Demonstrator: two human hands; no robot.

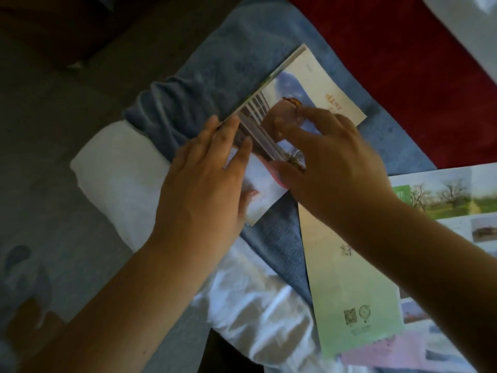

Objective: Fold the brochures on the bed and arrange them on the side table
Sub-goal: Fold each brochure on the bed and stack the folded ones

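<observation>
while i watch through the head camera, i log: one brochure [317, 84], part-folded, lying on one blue blanket [242, 63]; one left hand [204, 184], fingers straight, pressing it flat; one right hand [330, 162], fingers curled, pinching its folded panel; one pale green sheet [349, 292] overlapping one photo sheet [443, 195], both unfolded, just right; one white cloth [121, 168]; one red cloth [403, 63].

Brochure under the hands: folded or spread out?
Folded, at least partly: the brochure shows layered edges between the pressing left hand and pinching right hand.
</observation>
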